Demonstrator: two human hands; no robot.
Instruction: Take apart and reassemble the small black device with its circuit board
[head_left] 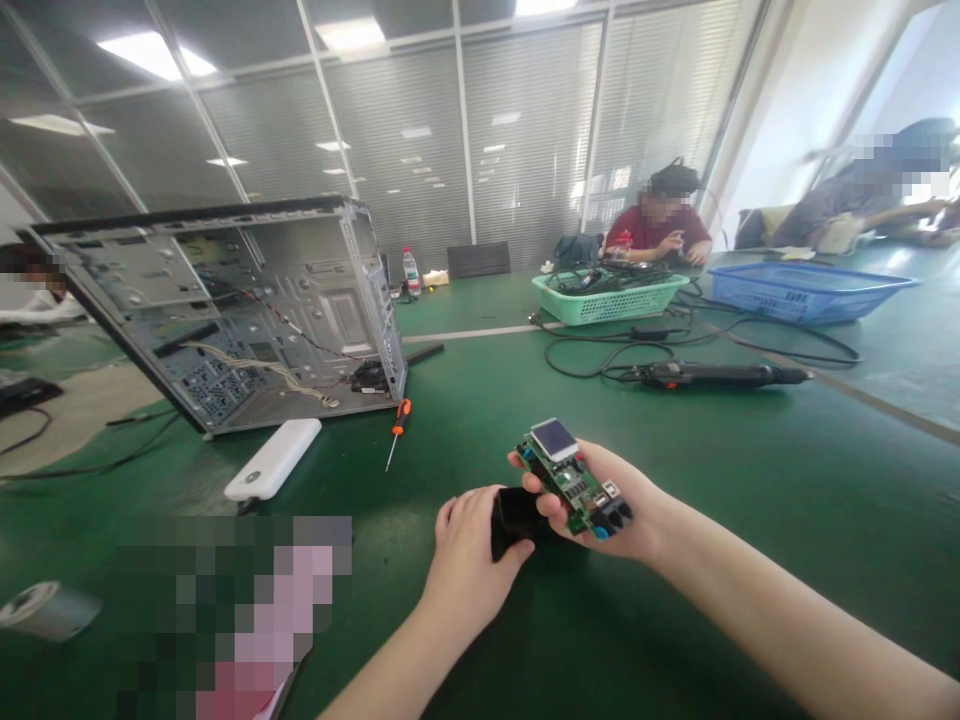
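In my right hand (626, 495) is a green circuit board (574, 485), tilted, its fingers curled round the edge. A small white-framed screen (554, 440) sits at the board's far end, and black sockets with blue parts show at the near end. Below and left of it, my left hand (469, 550) grips a black box-like casing (517, 515) at the table. The casing's right side is partly hidden under the board and right hand. An orange-handled screwdriver (398, 425) lies on the green table (360, 550), beyond my left hand.
An open computer case (225, 310) stands at the left, with a white power bank (274, 460) before it. A black electric screwdriver (720, 375) and its cable lie at the right. Behind are a green basket (611, 305) of cables, a blue basket (810, 290) and people seated.
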